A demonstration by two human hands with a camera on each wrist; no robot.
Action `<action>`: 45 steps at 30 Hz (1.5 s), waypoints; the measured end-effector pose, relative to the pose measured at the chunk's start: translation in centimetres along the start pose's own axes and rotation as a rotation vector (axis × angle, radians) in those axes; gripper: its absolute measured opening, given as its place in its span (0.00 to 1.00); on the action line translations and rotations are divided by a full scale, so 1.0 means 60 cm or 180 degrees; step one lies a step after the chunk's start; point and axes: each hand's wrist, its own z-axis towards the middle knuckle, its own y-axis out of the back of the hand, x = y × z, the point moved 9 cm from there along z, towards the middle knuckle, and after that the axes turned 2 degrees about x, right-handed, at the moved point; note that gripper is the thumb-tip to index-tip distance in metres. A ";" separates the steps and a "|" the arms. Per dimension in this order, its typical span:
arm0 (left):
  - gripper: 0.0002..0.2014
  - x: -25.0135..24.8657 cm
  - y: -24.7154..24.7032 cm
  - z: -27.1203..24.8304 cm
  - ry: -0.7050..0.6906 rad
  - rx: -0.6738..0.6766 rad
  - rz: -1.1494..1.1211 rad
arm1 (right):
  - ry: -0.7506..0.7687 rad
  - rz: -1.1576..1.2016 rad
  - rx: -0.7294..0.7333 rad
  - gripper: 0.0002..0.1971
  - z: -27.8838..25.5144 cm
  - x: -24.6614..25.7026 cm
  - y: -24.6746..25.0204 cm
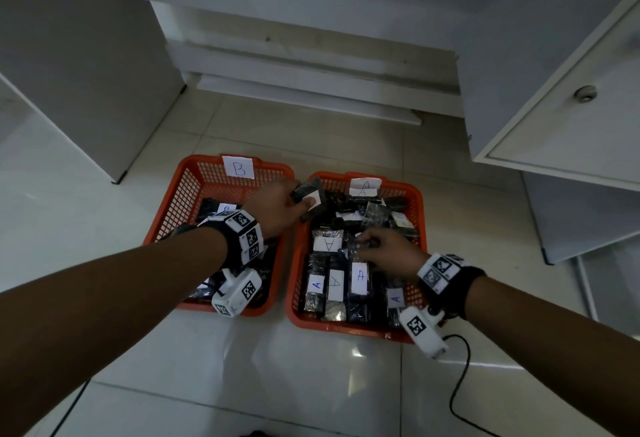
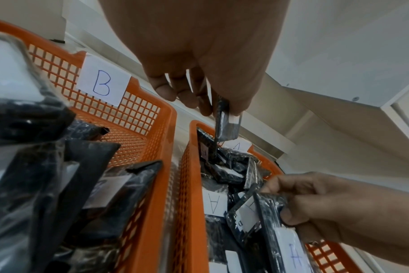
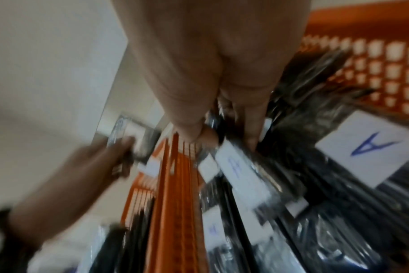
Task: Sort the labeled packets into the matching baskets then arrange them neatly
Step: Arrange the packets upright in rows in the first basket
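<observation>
Two orange baskets sit side by side on the floor: basket B (image 1: pixel 194 180) on the left, basket A (image 1: pixel 417 201) on the right, each with a white letter card on its far wall. Both hold dark packets with white labels. My left hand (image 1: pixel 280 206) pinches a dark packet (image 1: pixel 308 196) with a white label, lifted over the gap between the baskets; the left wrist view shows this packet (image 2: pixel 227 127) hanging from my fingers. My right hand (image 1: pixel 384 246) is down in basket A and grips a labelled packet (image 2: pixel 268 208) among the pile.
White cabinets stand to the left and right, and an open drawer (image 1: pixel 568 118) with a round knob juts out at the upper right. A black cable (image 1: pixel 460 384) trails over the glossy tiled floor near the right forearm.
</observation>
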 end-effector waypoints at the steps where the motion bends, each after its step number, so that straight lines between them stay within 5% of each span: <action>1: 0.10 0.001 0.000 -0.001 0.0039 0.0003 -0.0020 | -0.0083 0.0262 0.0088 0.11 -0.004 -0.004 0.005; 13: 0.03 -0.028 -0.021 -0.019 0.0092 0.0441 0.0057 | 0.0122 0.0073 -0.0235 0.11 -0.020 0.025 0.083; 17: 0.15 -0.021 -0.031 -0.021 0.0097 0.0526 0.0060 | 0.0201 -0.0020 -0.0233 0.08 -0.029 0.026 0.083; 21: 0.20 -0.009 -0.039 -0.013 0.0202 0.0509 0.0238 | 0.0175 0.0026 0.0239 0.08 -0.049 -0.007 0.043; 24: 0.25 -0.019 -0.062 -0.006 0.0010 0.0576 0.0683 | 0.0089 0.0376 0.0074 0.12 -0.060 -0.039 0.026; 28: 0.25 -0.041 -0.100 0.004 -0.0171 0.0788 0.1207 | 0.0242 0.0581 -0.0117 0.11 -0.062 -0.056 0.004; 36: 0.25 -0.055 -0.084 -0.001 -0.0340 0.0343 0.1933 | 0.0420 0.0184 -0.0246 0.10 -0.024 -0.038 -0.024; 40: 0.21 -0.063 -0.117 -0.031 -0.1055 0.0977 0.2055 | 0.0370 0.0085 -0.0186 0.09 -0.011 -0.030 -0.049; 45: 0.32 -0.051 -0.152 -0.062 -0.1127 0.1531 0.2419 | 0.0539 -0.0672 -0.0026 0.14 -0.013 -0.023 -0.075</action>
